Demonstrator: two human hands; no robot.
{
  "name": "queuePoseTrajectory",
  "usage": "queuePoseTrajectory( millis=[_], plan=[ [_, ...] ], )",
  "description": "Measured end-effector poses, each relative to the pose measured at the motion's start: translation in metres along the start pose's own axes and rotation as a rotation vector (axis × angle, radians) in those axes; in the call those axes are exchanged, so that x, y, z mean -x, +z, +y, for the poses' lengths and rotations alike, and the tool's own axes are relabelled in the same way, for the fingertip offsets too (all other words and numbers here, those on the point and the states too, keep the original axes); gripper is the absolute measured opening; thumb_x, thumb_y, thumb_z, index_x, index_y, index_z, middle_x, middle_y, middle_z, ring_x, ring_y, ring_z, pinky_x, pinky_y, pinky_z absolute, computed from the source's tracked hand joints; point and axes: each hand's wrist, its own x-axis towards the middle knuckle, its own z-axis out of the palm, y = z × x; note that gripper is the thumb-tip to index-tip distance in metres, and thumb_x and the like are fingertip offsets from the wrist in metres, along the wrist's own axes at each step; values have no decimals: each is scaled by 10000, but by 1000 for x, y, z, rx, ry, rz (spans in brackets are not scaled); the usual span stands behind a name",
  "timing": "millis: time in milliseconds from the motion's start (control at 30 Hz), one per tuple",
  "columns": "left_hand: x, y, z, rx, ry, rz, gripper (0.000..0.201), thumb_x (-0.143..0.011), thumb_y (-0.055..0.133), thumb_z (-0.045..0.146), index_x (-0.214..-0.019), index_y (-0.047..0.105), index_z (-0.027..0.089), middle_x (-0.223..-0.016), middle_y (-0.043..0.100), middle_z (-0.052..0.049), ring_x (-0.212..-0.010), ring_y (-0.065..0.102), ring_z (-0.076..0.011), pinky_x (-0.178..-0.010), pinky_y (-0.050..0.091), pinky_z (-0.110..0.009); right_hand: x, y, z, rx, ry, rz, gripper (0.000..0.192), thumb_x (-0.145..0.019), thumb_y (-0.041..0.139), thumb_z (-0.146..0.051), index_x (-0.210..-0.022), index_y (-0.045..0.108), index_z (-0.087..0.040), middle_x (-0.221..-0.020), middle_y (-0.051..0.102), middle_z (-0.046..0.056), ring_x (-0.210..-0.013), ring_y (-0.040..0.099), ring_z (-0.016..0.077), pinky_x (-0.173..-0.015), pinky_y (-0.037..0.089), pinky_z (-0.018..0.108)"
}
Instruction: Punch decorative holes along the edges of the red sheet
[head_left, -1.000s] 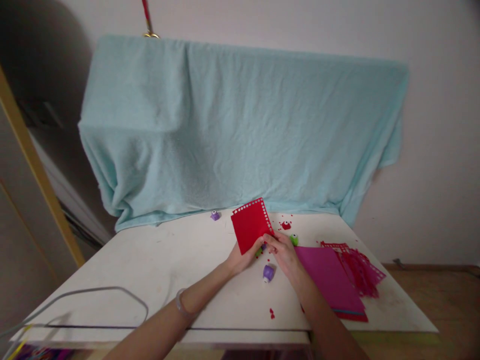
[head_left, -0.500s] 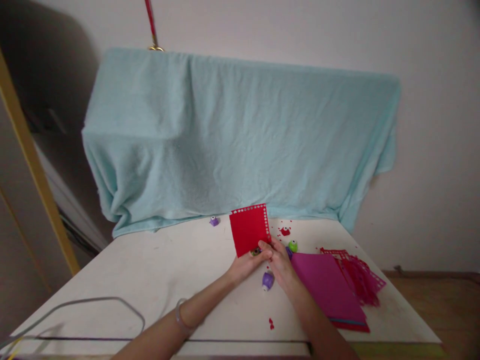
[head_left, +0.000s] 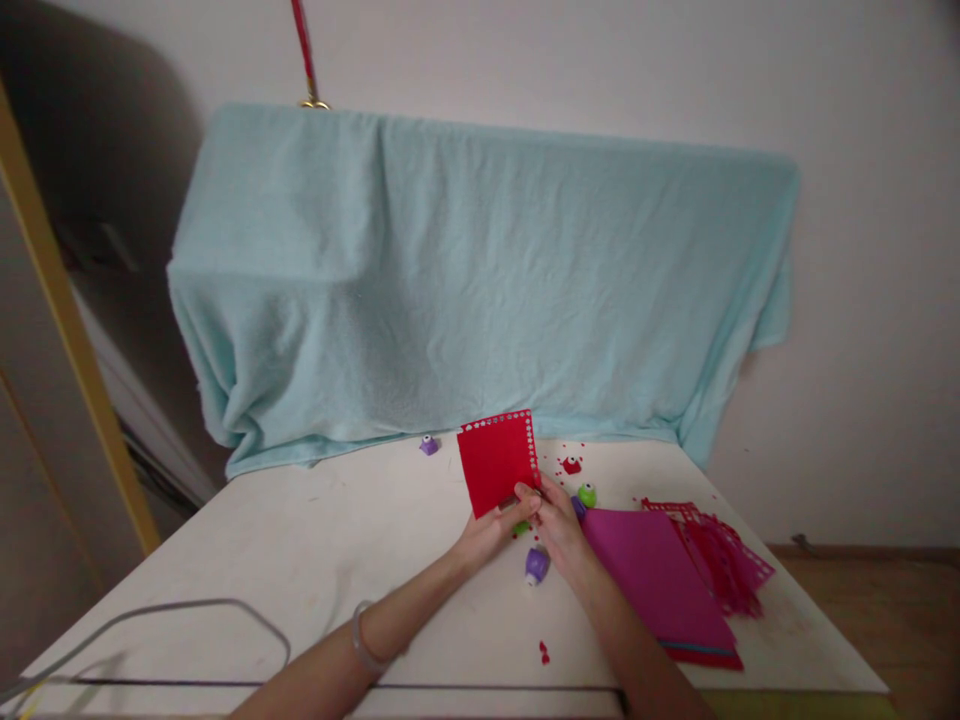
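Red sheet (head_left: 495, 462) | white table (head_left: 315, 540) | blue cloth (head_left: 480, 280) behind

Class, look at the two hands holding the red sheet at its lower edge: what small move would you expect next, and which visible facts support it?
Probably a short slide of the red sheet sideways in the small green punch that shows below its lower edge. The top and right edges already carry a row of holes, the lower edge does not, and both the left hand and right hand pinch the sheet there.
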Motion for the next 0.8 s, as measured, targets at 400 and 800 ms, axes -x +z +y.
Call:
queuePoseTrajectory(
  millis=[400, 800],
  plan=[
    [-1, -9, -13, -197, 58, 95, 550, -862, 455, 619, -992, 683, 135, -1035, 705, -98, -1013, 616, -228, -996, 429, -326, -3, -8, 3, -20, 35, -106, 260, -745, 754, -368, -848, 612, -175, -636, 467, -41, -498, 341, 68, -466, 217, 235],
    [-3, -2, -7, 14, 204, 310, 535, -890, 508, 530, -1259, 550, 145, -1307, 580, -126, -1224, 526, -217, -1115, 328, -339, 2, -3, -11, -51, 87, -104, 290, -711, 785, -335, -907, 639, -179, -739, 565, -10, -542, 395, 80, -492, 278, 233]
  ],
)
